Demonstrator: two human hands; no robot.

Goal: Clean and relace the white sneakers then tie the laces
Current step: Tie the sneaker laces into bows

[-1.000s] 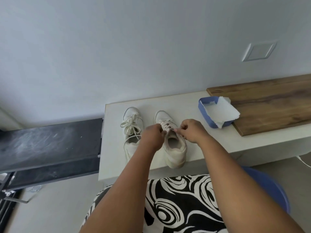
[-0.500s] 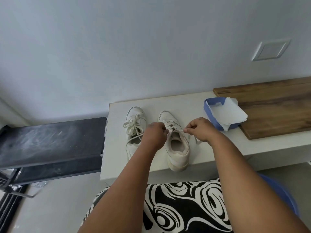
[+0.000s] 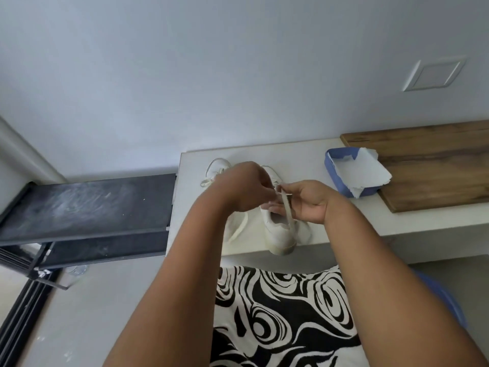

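A: In the head view, which step is judged to be in hand?

B: Tying, on the right-hand sneaker (image 3: 277, 229), which is stood on the pale desk (image 3: 304, 157) at centre frame, its heel at the near edge. A lace (image 3: 287, 207) is held taut between both hands just above the shoe's opening.

A: How are the fingers set?

B: The left hand (image 3: 246, 186) is closed, with fingers (image 3: 267, 190) pinched on the lace's upper part. The right hand (image 3: 309, 200) is partly curled, its fingers (image 3: 288, 189) closed on the same lace from the other side. A loose tail is seen hanging down over the heel.

A: And the other shoe?

B: The left-hand sneaker (image 3: 219, 168) is mostly hidden behind the left hand; only its toe and some lacing are seen, so it cannot be told whether a bow is finished there. A free lace end (image 3: 239, 229) is laid on the desk below that wrist.

A: What is called for next?

B: A loop is probably to be formed and the crossing drawn down snug; even tension would be needed on both ends.

A: Anything else nearby?

B: A blue tray (image 3: 333, 168) lined with paper is set at the right, overlapping a wooden board (image 3: 436, 165).
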